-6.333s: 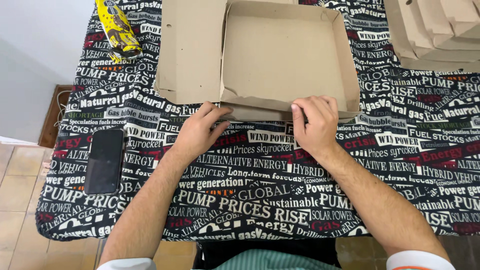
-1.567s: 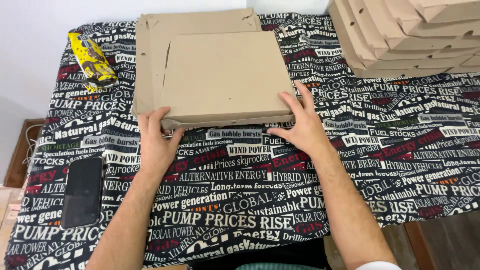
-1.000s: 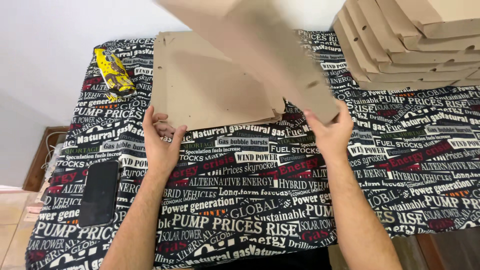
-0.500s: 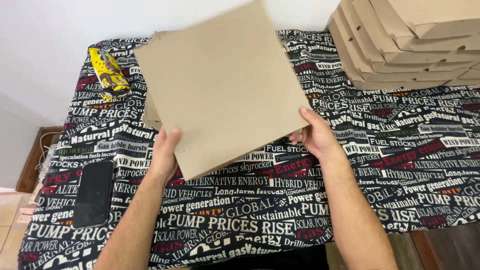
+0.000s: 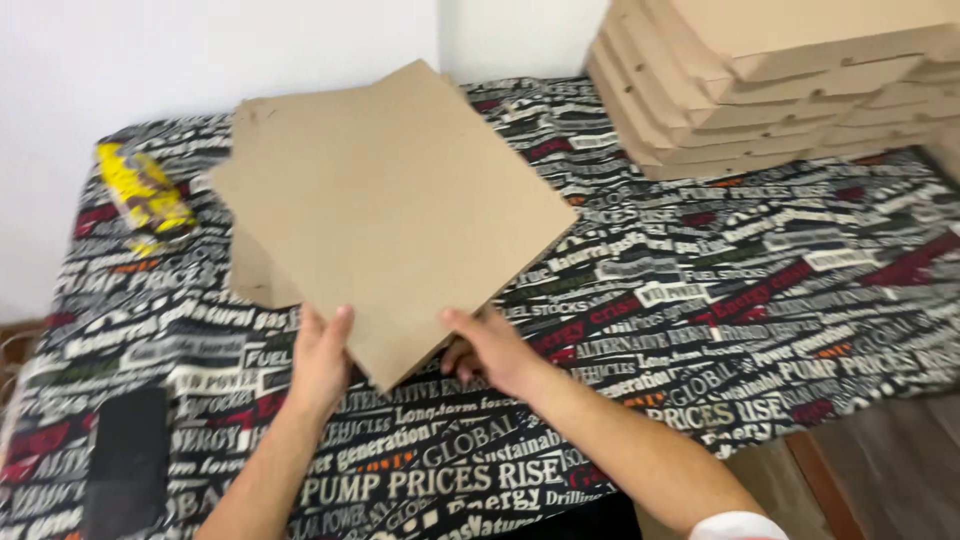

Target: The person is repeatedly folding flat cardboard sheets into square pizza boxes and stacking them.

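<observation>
since half a second ago the closed cardboard box (image 5: 390, 210) swings rightward; your left hand (image 5: 322, 355) and right hand (image 5: 490, 350) pinch its near corner, keeping it above the table (image 5: 700, 330).

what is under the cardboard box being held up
Under the cardboard box shows a flat cardboard sheet on the printed tablecloth. Most of that sheet is covered.

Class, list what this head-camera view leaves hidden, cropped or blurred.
- Right hand fingers: hidden under the folded cardboard box.
- Flat cardboard beneath: mostly covered by that box.
- Stack of boxes: cropped by top and right edges.
- Yellow packet: motion-blurred.
- Dark phone: cut by bottom edge.
</observation>
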